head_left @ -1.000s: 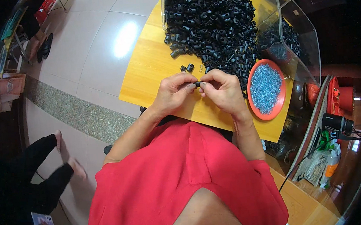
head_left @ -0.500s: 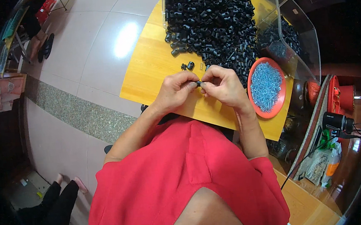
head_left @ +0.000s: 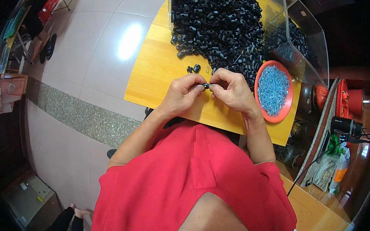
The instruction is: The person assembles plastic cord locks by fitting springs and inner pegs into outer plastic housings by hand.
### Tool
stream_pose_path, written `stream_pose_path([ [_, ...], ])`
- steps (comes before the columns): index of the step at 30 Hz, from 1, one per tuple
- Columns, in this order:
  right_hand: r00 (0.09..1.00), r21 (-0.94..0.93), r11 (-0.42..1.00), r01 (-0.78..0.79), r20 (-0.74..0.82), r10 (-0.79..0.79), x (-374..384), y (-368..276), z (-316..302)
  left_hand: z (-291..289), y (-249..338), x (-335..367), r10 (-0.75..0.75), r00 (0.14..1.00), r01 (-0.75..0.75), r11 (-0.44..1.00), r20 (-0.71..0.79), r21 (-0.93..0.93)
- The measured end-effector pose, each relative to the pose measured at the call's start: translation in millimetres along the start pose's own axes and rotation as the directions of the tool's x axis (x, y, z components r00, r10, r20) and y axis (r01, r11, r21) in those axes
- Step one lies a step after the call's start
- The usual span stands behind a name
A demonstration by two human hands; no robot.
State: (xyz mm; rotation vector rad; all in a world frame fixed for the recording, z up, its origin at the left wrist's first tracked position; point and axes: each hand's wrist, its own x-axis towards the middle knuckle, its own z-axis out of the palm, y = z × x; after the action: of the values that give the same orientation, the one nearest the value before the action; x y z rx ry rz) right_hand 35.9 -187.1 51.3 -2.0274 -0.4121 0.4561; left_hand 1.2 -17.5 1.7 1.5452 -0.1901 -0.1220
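Note:
Between my fingertips, over the near edge of the yellow table (head_left: 148, 81), is a small black plastic part (head_left: 206, 86), mostly covered by the fingers. My left hand (head_left: 185, 92) pinches its left end, and my right hand (head_left: 231, 90) pinches it from the right. Just beyond the hands lie a few loose black pieces (head_left: 196, 68) and a small metal spring (head_left: 208, 69). A large heap of black plastic parts (head_left: 219, 27) covers the far side of the table. To the right of my right hand, a red plate (head_left: 276, 118) holds many small shiny springs (head_left: 273, 90).
Clear plastic bins (head_left: 308, 42) stand at the right, one with more black parts inside. A black camera-like device (head_left: 344, 126) and packaged goods (head_left: 328, 172) sit on the right-hand shelf. Other people's legs show at the upper left and lower left (head_left: 74, 226).
Both hands stay pinched on the black part, with only slight finger movement. At the lower left, the other person's legs have shifted downward, uncovering a grey box on the floor.

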Motion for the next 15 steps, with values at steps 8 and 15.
stream_pose_path([
  [8,0.991,-0.241,0.963,0.124,-0.01,-0.13,6,-9,1,0,-1,0,0.076,0.997,-0.074,0.995,-0.033,0.059],
  [15,0.943,0.411,0.88,-0.239,0.313,0.11,9,9,-12,-2,3,-3,0.066,0.998,-0.066,0.994,0.004,0.091],
])
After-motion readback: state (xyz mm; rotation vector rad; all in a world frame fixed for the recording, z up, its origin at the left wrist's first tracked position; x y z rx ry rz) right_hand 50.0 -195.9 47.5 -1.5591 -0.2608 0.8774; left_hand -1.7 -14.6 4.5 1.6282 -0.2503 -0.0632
